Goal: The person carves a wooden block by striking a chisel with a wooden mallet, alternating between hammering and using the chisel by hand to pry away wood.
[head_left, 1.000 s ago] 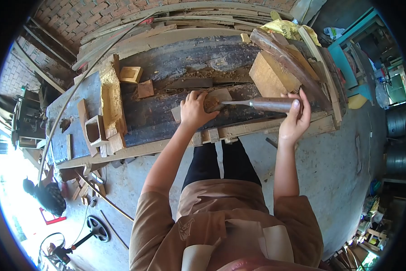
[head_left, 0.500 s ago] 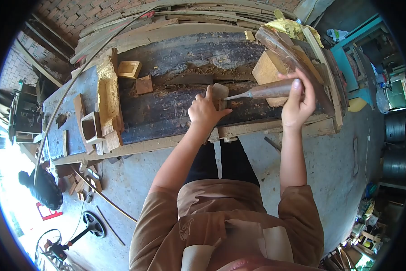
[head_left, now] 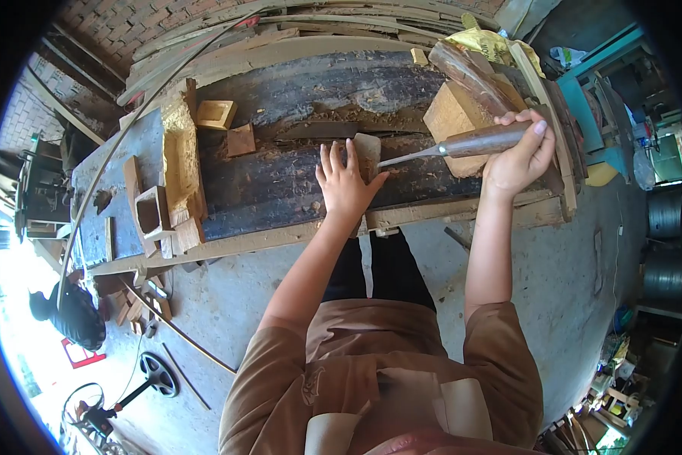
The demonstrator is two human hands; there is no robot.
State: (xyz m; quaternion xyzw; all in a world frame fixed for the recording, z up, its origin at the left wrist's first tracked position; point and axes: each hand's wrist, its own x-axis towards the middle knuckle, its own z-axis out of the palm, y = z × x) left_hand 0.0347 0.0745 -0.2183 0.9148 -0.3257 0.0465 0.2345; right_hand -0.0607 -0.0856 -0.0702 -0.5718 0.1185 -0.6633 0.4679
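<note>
My right hand [head_left: 517, 163] is closed around the wooden handle of a chisel [head_left: 481, 142], its metal shaft pointing left. The chisel's tip meets the right side of a small pale block [head_left: 368, 152] on the dark, worn workbench [head_left: 273, 182]. My left hand [head_left: 346, 182] lies with fingers spread against the block's left side, thumb reaching across below it. Part of the block is hidden by this hand. Beyond my right hand, a larger angular wood block [head_left: 455, 117] sits under a thick wooden piece [head_left: 474, 76].
On the left of the bench lie a hollowed wood piece [head_left: 180, 155], a small hollow box [head_left: 153, 211], a recessed block [head_left: 216, 114] and a flat square [head_left: 241, 140]. Long boards [head_left: 295, 49] are stacked behind. Another person [head_left: 75, 315] is at lower left.
My right hand has shifted right along the chisel handle and wraps it more fully. The left hand's fingers have straightened and spread flat.
</note>
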